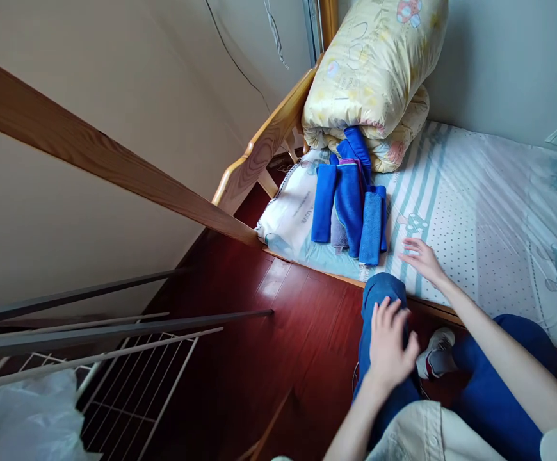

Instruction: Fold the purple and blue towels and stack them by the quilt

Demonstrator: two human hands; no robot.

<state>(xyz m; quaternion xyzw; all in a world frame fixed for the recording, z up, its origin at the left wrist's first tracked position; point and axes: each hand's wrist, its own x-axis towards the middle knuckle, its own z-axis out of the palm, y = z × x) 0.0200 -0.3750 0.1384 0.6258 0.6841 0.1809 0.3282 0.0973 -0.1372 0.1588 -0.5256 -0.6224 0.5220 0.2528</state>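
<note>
Several folded and rolled blue towels lie in a loose group on the patterned bed sheet, at the foot of a bulky yellow quilt. A greyish towel shows between two blue ones. My right hand hovers over the mattress edge, just right of the nearest towel; its fingers are apart and hold nothing. Above my knee in blue jeans is my left hand, fingers spread, also with nothing in it. Neither hand touches the towels.
A wooden bed post slants across the left, joining the bed near its headboard. White wire racks and a pale plastic bag stand at lower left on the dark red floor. A cable hangs on the wall.
</note>
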